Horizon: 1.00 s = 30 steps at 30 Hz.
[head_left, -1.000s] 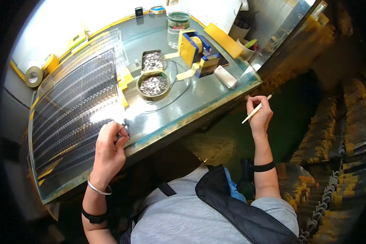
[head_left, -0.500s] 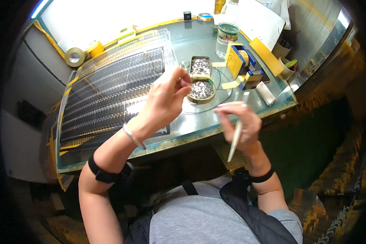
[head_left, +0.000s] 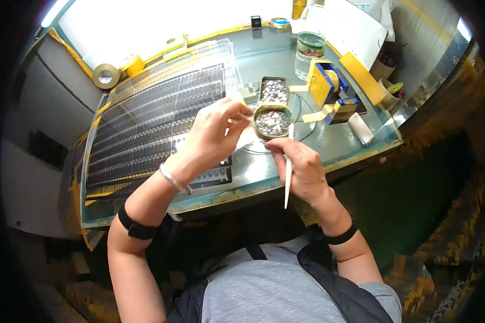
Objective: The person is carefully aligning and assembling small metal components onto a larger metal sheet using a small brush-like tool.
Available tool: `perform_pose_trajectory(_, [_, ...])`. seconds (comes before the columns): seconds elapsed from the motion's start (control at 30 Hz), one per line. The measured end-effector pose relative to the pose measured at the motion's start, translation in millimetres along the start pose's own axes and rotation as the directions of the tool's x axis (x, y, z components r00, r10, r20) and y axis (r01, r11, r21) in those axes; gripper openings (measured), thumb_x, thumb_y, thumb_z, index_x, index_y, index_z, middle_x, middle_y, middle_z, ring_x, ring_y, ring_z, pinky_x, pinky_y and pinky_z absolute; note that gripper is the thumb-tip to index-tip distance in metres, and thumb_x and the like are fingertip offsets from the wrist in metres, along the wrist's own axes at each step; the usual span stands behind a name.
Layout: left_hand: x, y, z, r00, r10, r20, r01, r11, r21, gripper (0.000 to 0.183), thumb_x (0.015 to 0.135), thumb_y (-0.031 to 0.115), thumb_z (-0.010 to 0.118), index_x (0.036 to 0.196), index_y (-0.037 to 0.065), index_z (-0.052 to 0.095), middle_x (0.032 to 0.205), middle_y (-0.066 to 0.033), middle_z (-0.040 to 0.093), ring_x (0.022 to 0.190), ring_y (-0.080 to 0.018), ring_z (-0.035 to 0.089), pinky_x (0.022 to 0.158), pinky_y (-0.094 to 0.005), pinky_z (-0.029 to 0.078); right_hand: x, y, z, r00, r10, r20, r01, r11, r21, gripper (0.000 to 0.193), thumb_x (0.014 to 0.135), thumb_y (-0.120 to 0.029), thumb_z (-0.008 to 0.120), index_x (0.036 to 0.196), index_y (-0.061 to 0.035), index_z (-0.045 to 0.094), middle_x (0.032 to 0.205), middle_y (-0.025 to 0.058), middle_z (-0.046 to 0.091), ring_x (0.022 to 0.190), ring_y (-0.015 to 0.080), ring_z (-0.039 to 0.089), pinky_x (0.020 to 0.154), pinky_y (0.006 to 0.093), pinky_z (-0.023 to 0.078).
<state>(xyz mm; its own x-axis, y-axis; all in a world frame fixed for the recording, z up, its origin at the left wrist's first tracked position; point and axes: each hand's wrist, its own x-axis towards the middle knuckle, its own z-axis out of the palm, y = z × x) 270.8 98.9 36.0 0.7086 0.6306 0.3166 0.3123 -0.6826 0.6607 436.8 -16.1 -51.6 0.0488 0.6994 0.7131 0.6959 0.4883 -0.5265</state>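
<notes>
A round tin [head_left: 273,123] full of dark and whitish small pieces stands near the front of the glass-topped table. Directly behind it, a rectangular tin [head_left: 274,90] holds similar pieces. My left hand [head_left: 213,132] is at the round tin's left rim, fingers curled and thumb close to them; whether a tiny piece lies between them is hidden. My right hand [head_left: 303,169] grips a slim white-handled tool, apparently a flat brush [head_left: 288,183], with its tapered end pointing down toward me. The brush's upper tip is by the round tin's right edge.
Clear sheets over black strips of small parts [head_left: 161,124] cover the table's left side. Right of the tins are blue-and-yellow tape dispensers [head_left: 326,86], a white block [head_left: 360,128] and a water jar [head_left: 309,54]. Tape rolls [head_left: 106,76] sit at the back left. A thin cable loops near the tins.
My right hand with the brush has moved left and in to the round tin, turning the brush more upright. My left fingers have loosened slightly and stay beside the tin. The view has shifted slightly.
</notes>
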Motion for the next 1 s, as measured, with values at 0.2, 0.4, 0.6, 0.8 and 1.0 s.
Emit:
perform_pose_trajectory(0.2, [-111, -15, 3, 0.998, 0.049, -0.03, -0.024, 0.829, 0.559, 0.045, 0.087, 0.023, 0.071, 0.119, -0.007, 0.061, 0.131, -0.0233, 0.056, 0.122, -0.0402, 0.054, 0.106, -0.0448, 0.041, 1, -2, -6, 0.997, -0.018, -0.074, 0.015, 0.999, -0.04, 0.032, 0.092, -0.022, 0.065, 0.119, -0.0043, 0.059, 0.097, 0.0198, 0.064, 0.086, 0.0375, 0.062, 0.074, 0.0433, 0.05])
perform_pose_trajectory(0.4, [-140, -5, 23, 0.992, 0.105, -0.065, -0.073, 0.922, 0.38, 0.038, 0.088, 0.01, 0.067, 0.122, -0.004, 0.061, 0.133, -0.0214, 0.057, 0.128, -0.0356, 0.051, 0.11, -0.0455, 0.037, -5, -21, -12, 0.996, -0.052, 0.078, 0.048, 0.997, 0.055, 0.022, 0.091, -0.019, 0.065, 0.107, -0.0044, 0.07, 0.094, 0.0132, 0.067, 0.088, 0.0301, 0.064, 0.09, 0.0438, 0.049])
perform_pose_trajectory(0.6, [-131, -9, 28, 0.984, 0.175, -0.033, -0.149, 0.91, 0.387, 0.039, 0.085, 0.01, 0.069, 0.121, -0.004, 0.061, 0.13, -0.0209, 0.058, 0.125, -0.0357, 0.054, 0.109, -0.0459, 0.039, -14, -33, -10, 0.981, -0.074, 0.177, 0.059, 0.994, 0.088, 0.02, 0.074, -0.002, 0.075, 0.093, -0.0064, 0.072, 0.088, 0.0089, 0.07, 0.091, 0.0263, 0.068, 0.1, 0.0486, 0.046])
perform_pose_trajectory(0.8, [-125, -8, 30, 0.984, 0.178, -0.006, -0.16, 0.9, 0.404, 0.043, 0.085, 0.014, 0.07, 0.123, -0.002, 0.061, 0.132, -0.0204, 0.056, 0.126, -0.0353, 0.053, 0.109, -0.0464, 0.04, -18, -28, -9, 0.984, -0.052, 0.169, 0.043, 0.998, 0.055, 0.02, 0.07, 0.001, 0.078, 0.087, -0.0074, 0.073, 0.092, 0.0071, 0.074, 0.092, 0.0244, 0.07, 0.101, 0.0484, 0.046])
perform_pose_trajectory(1.0, [-125, -10, 32, 0.984, 0.179, -0.004, -0.161, 0.894, 0.419, 0.045, 0.085, 0.016, 0.07, 0.125, -0.001, 0.06, 0.133, -0.0197, 0.056, 0.127, -0.0347, 0.053, 0.109, -0.046, 0.04, -18, -28, -6, 0.986, -0.048, 0.16, 0.031, 0.994, 0.103, 0.019, 0.07, 0.0, 0.079, 0.087, -0.0093, 0.074, 0.089, 0.0053, 0.074, 0.088, 0.0219, 0.071, 0.101, 0.0482, 0.046])
